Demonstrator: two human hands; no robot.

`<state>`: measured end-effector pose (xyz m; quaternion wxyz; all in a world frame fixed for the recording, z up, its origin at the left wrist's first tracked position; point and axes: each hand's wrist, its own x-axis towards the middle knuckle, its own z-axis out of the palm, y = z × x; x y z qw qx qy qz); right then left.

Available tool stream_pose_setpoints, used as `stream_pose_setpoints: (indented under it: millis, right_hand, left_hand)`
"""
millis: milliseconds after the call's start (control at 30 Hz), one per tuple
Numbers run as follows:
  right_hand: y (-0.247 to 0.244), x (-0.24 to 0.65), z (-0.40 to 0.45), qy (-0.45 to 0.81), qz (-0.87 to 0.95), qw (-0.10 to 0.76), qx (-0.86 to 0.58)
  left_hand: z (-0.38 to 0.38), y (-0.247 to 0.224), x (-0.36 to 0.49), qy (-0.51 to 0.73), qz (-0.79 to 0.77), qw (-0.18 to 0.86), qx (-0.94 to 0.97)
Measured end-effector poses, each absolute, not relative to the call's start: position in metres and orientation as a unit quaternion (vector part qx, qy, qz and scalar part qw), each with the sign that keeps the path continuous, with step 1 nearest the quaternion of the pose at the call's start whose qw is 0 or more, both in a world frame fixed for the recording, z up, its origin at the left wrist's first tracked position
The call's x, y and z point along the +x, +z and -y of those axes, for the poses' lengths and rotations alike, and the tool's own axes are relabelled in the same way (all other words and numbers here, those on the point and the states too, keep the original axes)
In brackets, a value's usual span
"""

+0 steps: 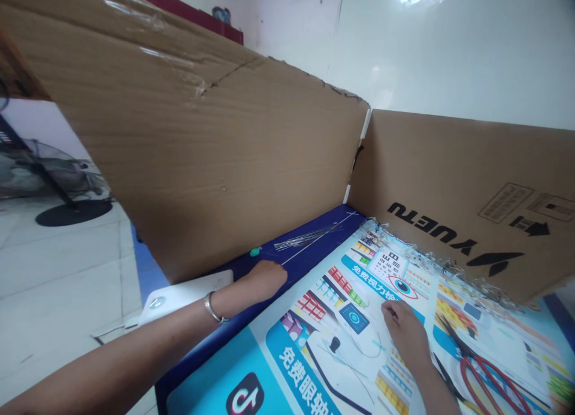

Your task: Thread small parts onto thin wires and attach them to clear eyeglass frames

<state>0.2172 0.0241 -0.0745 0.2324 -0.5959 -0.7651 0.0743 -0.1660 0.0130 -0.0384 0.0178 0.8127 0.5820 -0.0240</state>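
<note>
My left hand (263,281), with a silver bangle at the wrist, is curled over the dark blue table edge strip. What its fingers hold, if anything, is hidden. Just beyond it lie a bundle of thin silvery wires (305,239) and a small teal object (256,251). Over the printed poster sheet (215,373), my right hand (406,330) is closed in a pinch; whatever is between the fingertips is too small to make out. Left of it lies a thin stem with a black tip (335,344). Red-handled scissors (483,373) rest beside my right wrist.
Tall cardboard panels (251,157) wall off the table's far and right sides. Clear, tangled small pieces (431,256) line the right panel's foot. A white flat object (193,292) lies under my left forearm. A black round stand base (74,212) is on the tiled floor.
</note>
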Motion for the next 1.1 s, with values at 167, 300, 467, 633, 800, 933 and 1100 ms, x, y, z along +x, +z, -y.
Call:
stream_pose_setpoints:
  millis: [167,300,467,633,800,933,1100]
  right_hand:
    - [-0.073,0.217,-0.023,0.072,0.766,0.232,-0.595]
    - [-0.072,0.217,-0.022,0.067,0.766,0.236,-0.595]
    - [-0.072,0.218,-0.022,0.06,0.769,0.233,-0.592]
    - [-0.07,0.214,-0.02,0.054,0.765,0.234,-0.597]
    - [-0.073,0.211,-0.021,0.069,0.755,0.209,-0.618]
    - [-0.073,0.212,-0.019,0.075,0.747,0.199,-0.63]
    - [-0.067,0.21,-0.014,0.076,0.743,0.2,-0.634]
  left_hand:
    - [-0.017,-0.039,-0.17,-0.021,-0.575,0.023,0.817]
    - [-0.018,-0.038,-0.175,-0.009,-0.584,0.03,0.811]
    - [-0.013,-0.034,-0.182,0.034,-0.596,0.049,0.801]
    - [-0.006,-0.028,-0.187,0.092,-0.598,0.102,0.79]
    - [0.004,-0.013,-0.155,0.312,-0.521,0.268,0.748]
    - [0.018,0.004,-0.098,0.427,-0.448,0.42,0.663]
    - [0.022,0.009,-0.04,0.455,-0.375,0.512,0.625]
